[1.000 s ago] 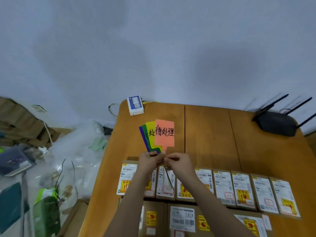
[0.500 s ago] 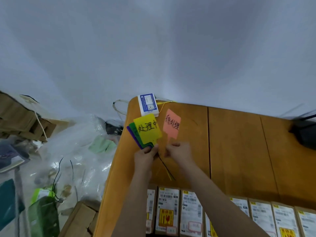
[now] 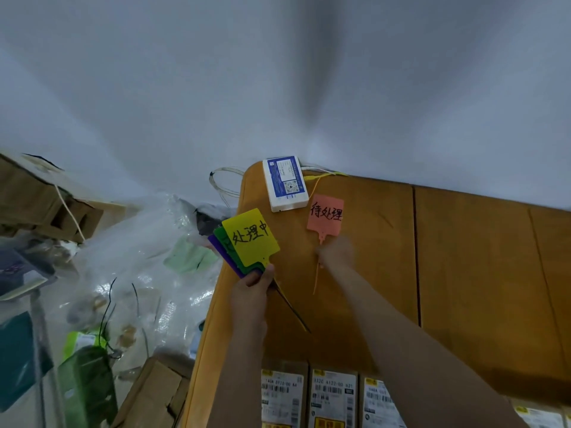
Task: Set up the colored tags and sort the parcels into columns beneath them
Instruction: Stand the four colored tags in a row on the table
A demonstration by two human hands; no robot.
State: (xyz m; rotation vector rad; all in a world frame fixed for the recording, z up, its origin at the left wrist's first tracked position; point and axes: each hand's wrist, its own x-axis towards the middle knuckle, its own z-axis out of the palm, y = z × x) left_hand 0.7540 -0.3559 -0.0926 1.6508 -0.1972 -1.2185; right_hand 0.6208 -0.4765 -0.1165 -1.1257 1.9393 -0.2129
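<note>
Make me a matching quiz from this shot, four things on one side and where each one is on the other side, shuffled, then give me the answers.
Things:
1. yellow tag
2. orange tag
3. white box with blue label
4. parcels

Places:
A. at the table's far corner, by the wall
B. flat on the table, just beyond the right hand
C. front of the fan held in the left hand
D. in a row along the near edge of the picture

Pairs: 1-C, 2-B, 3-A, 4-D
</note>
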